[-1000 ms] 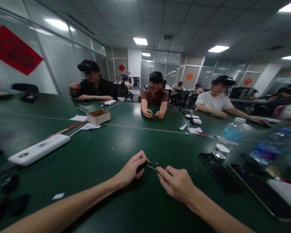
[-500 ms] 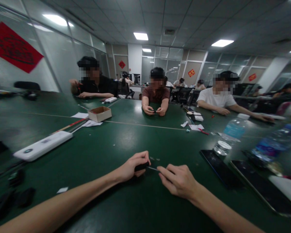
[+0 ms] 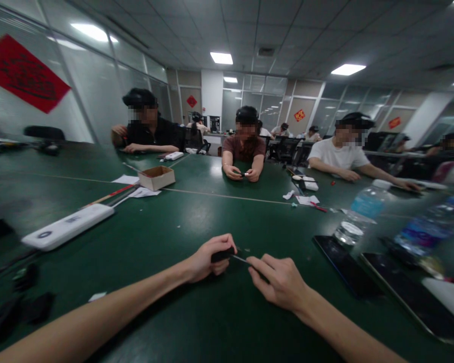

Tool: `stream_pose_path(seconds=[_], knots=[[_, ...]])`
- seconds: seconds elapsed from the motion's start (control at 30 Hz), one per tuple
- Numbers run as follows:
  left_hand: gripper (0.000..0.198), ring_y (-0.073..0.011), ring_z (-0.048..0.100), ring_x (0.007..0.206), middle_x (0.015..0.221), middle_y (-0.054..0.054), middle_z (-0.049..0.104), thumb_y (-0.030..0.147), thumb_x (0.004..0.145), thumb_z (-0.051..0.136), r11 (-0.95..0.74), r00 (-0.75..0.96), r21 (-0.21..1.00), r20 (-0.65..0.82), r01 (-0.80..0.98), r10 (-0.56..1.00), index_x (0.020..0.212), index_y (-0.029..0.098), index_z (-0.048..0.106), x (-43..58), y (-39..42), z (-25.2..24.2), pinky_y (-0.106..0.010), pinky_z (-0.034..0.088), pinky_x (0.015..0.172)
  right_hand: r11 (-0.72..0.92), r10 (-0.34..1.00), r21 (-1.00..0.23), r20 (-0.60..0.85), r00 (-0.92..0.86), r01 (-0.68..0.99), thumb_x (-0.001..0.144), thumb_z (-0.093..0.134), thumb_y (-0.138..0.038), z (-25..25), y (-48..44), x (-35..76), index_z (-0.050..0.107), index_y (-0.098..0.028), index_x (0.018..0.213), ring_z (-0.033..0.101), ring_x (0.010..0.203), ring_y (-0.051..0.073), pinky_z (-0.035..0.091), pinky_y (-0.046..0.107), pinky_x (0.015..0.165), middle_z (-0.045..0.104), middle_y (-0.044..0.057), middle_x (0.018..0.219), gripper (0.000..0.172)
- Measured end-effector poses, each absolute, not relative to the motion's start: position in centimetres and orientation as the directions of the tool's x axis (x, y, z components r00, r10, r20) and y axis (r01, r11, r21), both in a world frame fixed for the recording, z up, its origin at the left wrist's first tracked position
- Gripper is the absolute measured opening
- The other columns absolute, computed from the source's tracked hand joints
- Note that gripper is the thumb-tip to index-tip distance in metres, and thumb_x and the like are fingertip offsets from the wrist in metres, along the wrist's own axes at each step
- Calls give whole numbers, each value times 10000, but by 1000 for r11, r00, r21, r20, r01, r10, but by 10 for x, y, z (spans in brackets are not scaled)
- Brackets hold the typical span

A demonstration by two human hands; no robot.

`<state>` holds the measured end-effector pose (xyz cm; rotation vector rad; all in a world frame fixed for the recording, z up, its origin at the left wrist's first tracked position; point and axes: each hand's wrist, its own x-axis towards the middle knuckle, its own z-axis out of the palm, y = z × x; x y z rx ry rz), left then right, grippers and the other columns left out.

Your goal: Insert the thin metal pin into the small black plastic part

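Observation:
Over the green table, my left hand (image 3: 214, 258) is closed around a small black object (image 3: 222, 254), its kind too unclear to name. A thin metal rod (image 3: 241, 259) spans the short gap from that object to the fingertips of my right hand (image 3: 278, 280). My right fingers are pinched on the rod's near end, thumb below and index finger above. The rod's far end meets the black object's edge; whether it goes inside cannot be made out. A few tiny clear bits (image 3: 245, 250) lie on the table just beyond my hands.
A white power strip (image 3: 70, 227) and an open cardboard box (image 3: 157, 177) are to the left. Black parts (image 3: 40, 307) lie near left. On the right are two phones (image 3: 344, 264) and two water bottles (image 3: 363, 212). Three people sit across the green table (image 3: 208, 217).
My left hand has turned slightly, so more of the black object shows and it tilts upward at its right end. My right hand stays nearly in place, still pinching the rod.

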<state>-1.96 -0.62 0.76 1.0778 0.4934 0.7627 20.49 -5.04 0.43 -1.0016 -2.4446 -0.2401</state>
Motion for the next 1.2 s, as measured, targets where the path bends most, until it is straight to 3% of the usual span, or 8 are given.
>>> stream_pose_path(seconds=[0.23,0.4,0.57,0.73,0.83,0.9,1.0,1.2], knots=[[174,-56,275,356,473,76,373,353,865,488,223,513,902,-3,-369,859,856,182,517,-14,-4,6,-168,214,372,781,550,-45,521,-653,622,888,463,-253,6,-54,204,606,-211,1027,495,558,110,325,235,499,583,9,718,204],[183,-59,256,344,441,99,312,371,877,472,215,411,842,9,-495,912,885,190,495,-14,2,0,-167,208,371,674,698,-350,591,-405,650,899,434,-266,9,-50,201,570,-174,959,532,602,112,386,225,562,594,24,759,175],[181,-57,248,341,436,102,288,359,874,484,244,421,799,13,-550,907,885,180,504,-18,4,1,-166,183,367,514,837,-552,492,-241,656,874,507,-327,10,-48,201,499,-187,830,439,446,85,339,204,480,446,-71,530,147],[169,-55,250,337,430,99,292,346,871,482,264,429,783,5,-563,903,872,180,511,-20,6,2,-163,179,364,568,809,-476,475,-347,671,832,558,-258,22,-63,179,448,-185,617,469,557,96,384,225,576,469,-38,601,252],[174,-53,242,330,423,100,305,353,862,489,267,430,782,2,-564,903,868,181,510,-20,7,0,-165,176,356,707,707,-402,375,-600,582,793,610,-211,32,-77,151,585,-195,853,551,770,127,431,239,685,564,18,904,66],[179,-52,239,329,419,103,307,359,854,498,259,425,785,6,-563,905,867,181,507,-20,7,-1,-164,172,354,750,657,-328,273,-702,575,807,600,-213,36,-85,133,581,-240,1071,565,791,126,444,237,671,528,41,1096,266],[196,-52,230,327,412,109,299,381,853,496,234,418,799,23,-554,908,873,186,501,-19,6,-1,-162,169,356,750,658,-261,212,-722,607,851,550,-216,35,-91,120,586,-256,1122,576,750,128,448,244,647,536,43,1092,276],[194,-62,306,380,475,84,400,388,867,493,166,413,834,80,-526,907,904,197,489,-17,0,0,-164,229,402,563,825,-632,396,-403,533,844,571,-268,30,-81,131,640,-211,1004,590,799,154,472,270,712,619,29,910,183]])
